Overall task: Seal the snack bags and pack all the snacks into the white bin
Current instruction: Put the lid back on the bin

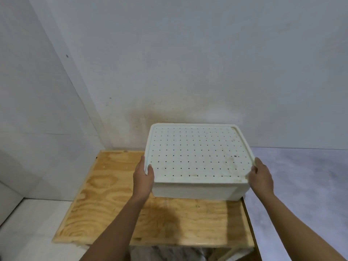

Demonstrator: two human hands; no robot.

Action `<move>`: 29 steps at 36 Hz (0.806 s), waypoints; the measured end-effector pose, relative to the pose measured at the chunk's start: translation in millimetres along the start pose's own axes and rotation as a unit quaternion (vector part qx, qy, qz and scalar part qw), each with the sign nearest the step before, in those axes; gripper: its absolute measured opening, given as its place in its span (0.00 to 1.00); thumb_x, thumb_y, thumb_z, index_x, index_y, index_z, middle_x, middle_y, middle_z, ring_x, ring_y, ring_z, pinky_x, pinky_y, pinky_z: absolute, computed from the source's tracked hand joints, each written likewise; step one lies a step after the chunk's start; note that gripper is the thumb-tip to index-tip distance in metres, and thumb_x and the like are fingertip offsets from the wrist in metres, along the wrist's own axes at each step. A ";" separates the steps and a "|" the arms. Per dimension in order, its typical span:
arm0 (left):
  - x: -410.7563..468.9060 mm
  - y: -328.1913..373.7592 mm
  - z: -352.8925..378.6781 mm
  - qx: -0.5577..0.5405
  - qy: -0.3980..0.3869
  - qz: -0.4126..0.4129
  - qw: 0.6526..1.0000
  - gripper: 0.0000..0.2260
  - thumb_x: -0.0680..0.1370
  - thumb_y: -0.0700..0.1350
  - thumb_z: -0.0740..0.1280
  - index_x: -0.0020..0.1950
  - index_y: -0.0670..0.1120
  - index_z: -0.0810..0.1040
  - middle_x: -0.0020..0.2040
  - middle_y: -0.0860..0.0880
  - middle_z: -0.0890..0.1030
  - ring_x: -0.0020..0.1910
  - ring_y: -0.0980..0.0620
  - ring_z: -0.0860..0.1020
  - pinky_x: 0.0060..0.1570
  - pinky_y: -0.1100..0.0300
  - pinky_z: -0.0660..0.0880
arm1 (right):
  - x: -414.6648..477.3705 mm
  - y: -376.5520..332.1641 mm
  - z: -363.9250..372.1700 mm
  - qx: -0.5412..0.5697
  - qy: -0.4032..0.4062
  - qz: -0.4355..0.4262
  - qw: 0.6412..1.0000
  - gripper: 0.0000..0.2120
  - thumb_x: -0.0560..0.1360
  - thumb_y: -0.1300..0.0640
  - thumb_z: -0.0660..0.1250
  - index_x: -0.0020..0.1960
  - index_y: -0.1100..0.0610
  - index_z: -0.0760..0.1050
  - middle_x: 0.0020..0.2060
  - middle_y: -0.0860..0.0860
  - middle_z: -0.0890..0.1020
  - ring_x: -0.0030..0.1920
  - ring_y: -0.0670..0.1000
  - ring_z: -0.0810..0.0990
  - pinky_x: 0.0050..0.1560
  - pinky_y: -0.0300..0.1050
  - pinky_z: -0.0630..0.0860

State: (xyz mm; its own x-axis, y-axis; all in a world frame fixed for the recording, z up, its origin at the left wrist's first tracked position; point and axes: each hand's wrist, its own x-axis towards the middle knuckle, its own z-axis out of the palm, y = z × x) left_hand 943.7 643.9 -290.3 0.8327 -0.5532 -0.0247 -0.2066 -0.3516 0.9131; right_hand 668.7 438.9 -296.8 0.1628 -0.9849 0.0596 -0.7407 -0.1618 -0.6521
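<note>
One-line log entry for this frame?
left hand: grips white bin left side | right hand: grips right side | lid: on | plywood table: beneath bin

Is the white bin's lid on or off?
On: the perforated lid covers the white bin fully; left hand and right hand hold its sides.

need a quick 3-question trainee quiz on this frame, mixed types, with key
1. True or false: the left hand and right hand both grip the white bin.
2. The bin's lid is: A) off, B) on and perforated, C) broken in two.
3. Fill in: the tabletop beneath the bin is made of ____.
Key: 1 true; 2 B; 3 plywood.
</note>
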 end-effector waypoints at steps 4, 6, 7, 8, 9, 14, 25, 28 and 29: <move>10.1 2.7 2.9 0.002 -0.009 -0.003 1.000 0.22 0.81 0.45 0.57 0.75 0.45 0.58 0.74 0.47 0.63 0.72 0.48 0.63 0.68 0.58 0.62 | 5.4 2.5 6.4 0.011 -0.009 0.009 1.000 0.10 0.79 0.62 0.51 0.58 0.59 0.66 0.44 0.60 0.74 0.41 0.59 0.74 0.35 0.47 0.69; 15.1 2.6 5.2 0.015 -0.025 -0.003 1.000 0.23 0.81 0.45 0.57 0.75 0.46 0.57 0.74 0.47 0.63 0.72 0.47 0.63 0.69 0.56 0.63 | 6.6 1.9 7.7 0.010 0.000 0.008 1.000 0.09 0.78 0.63 0.51 0.57 0.59 0.65 0.44 0.60 0.74 0.41 0.59 0.74 0.36 0.48 0.69; 16.3 2.7 5.9 0.017 -0.028 -0.001 0.999 0.22 0.81 0.45 0.56 0.75 0.46 0.58 0.73 0.47 0.65 0.71 0.47 0.65 0.68 0.55 0.64 | 7.0 1.3 7.7 0.010 -0.001 0.007 1.000 0.08 0.78 0.63 0.52 0.56 0.59 0.65 0.43 0.60 0.74 0.40 0.59 0.74 0.36 0.49 0.70; 17.4 2.5 6.5 0.018 -0.027 0.002 0.999 0.21 0.81 0.45 0.56 0.75 0.46 0.59 0.72 0.47 0.67 0.70 0.47 0.67 0.67 0.54 0.66 | 7.8 0.6 7.5 0.010 -0.002 0.006 1.000 0.08 0.78 0.64 0.52 0.55 0.58 0.65 0.43 0.60 0.74 0.40 0.59 0.74 0.36 0.49 0.71; 19.0 1.9 7.4 0.022 -0.024 0.011 0.999 0.20 0.81 0.44 0.56 0.74 0.47 0.61 0.69 0.46 0.70 0.67 0.46 0.70 0.65 0.54 0.69 | 9.0 -0.1 6.9 0.010 -0.005 0.006 1.000 0.07 0.78 0.64 0.52 0.54 0.58 0.65 0.43 0.60 0.74 0.40 0.59 0.74 0.36 0.50 0.72; 29.0 -2.1 9.3 0.136 -0.014 0.036 0.990 0.19 0.80 0.49 0.54 0.70 0.47 0.64 0.65 0.46 0.72 0.64 0.45 0.72 0.62 0.48 0.72 | 10.1 -7.6 4.1 -0.024 -0.024 0.017 0.999 0.12 0.72 0.67 0.60 0.54 0.59 0.65 0.46 0.59 0.73 0.45 0.61 0.73 0.39 0.54 0.74; -3.4 14.6 43.7 0.407 -0.127 0.189 0.884 0.23 0.82 0.55 0.45 0.77 0.52 0.49 0.78 0.51 0.46 0.77 0.54 0.43 0.74 0.55 0.40 | -36.6 -40.2 38.5 -0.164 -0.055 -0.137 0.975 0.39 0.71 0.40 0.33 0.73 0.58 0.61 0.73 0.57 0.63 0.74 0.55 0.59 0.72 0.55 0.54; -4.5 15.7 46.1 0.407 -0.130 0.177 0.887 0.24 0.81 0.56 0.46 0.77 0.54 0.48 0.78 0.51 0.46 0.77 0.54 0.43 0.75 0.54 0.41 | -39.1 -42.1 35.2 -0.172 -0.069 -0.129 0.974 0.42 0.68 0.37 0.30 0.74 0.54 0.58 0.75 0.53 0.59 0.75 0.53 0.56 0.71 0.56 0.54; -2.9 15.7 44.9 0.408 -0.136 0.175 0.885 0.24 0.81 0.56 0.46 0.77 0.54 0.48 0.78 0.51 0.45 0.76 0.54 0.43 0.75 0.54 0.41 | -37.8 -41.3 33.6 -0.174 -0.079 -0.130 0.973 0.43 0.67 0.36 0.30 0.74 0.54 0.56 0.75 0.53 0.57 0.75 0.52 0.54 0.71 0.55 0.53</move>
State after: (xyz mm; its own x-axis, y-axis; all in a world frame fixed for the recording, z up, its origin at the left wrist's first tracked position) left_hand 914.9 606.2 -294.1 0.5120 -0.8590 0.0032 -0.8231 -0.4896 0.2877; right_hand 715.0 484.9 -297.5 0.4524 -0.8902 0.0545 -0.8319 -0.4432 -0.3338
